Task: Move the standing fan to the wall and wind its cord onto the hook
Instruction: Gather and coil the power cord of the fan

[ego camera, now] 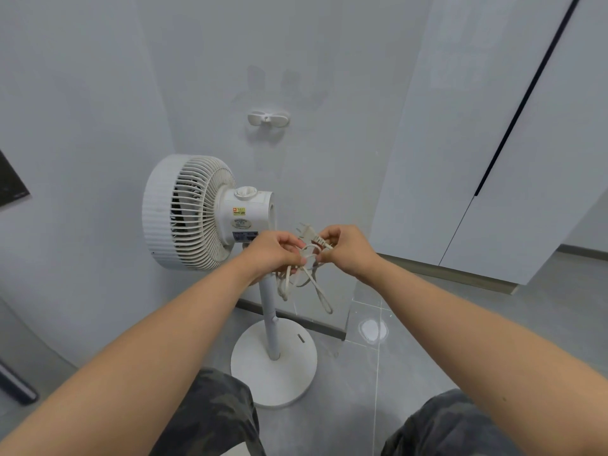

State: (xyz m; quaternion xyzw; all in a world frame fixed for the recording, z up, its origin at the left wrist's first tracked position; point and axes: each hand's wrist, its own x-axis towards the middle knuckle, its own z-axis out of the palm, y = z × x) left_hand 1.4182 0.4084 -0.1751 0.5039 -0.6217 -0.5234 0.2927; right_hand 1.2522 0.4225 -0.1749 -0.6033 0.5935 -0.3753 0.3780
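A white standing fan (197, 212) stands close to the grey wall, its round base (289, 380) on the floor and its head turned left. A white hook (268, 118) is fixed on the wall above it, with nothing on it. The fan's white cord (317, 291) is bunched in loops in front of the pole. My left hand (273, 253) grips the bundle of loops. My right hand (345, 250) pinches the cord just behind the plug (307, 232), which sticks up between both hands.
A white cabinet (493, 126) with a dark vertical gap fills the right side. A dark baseboard (312, 324) runs along the wall foot. A dark object (16, 386) lies at the lower left, and a dark panel (11, 185) is on the left wall.
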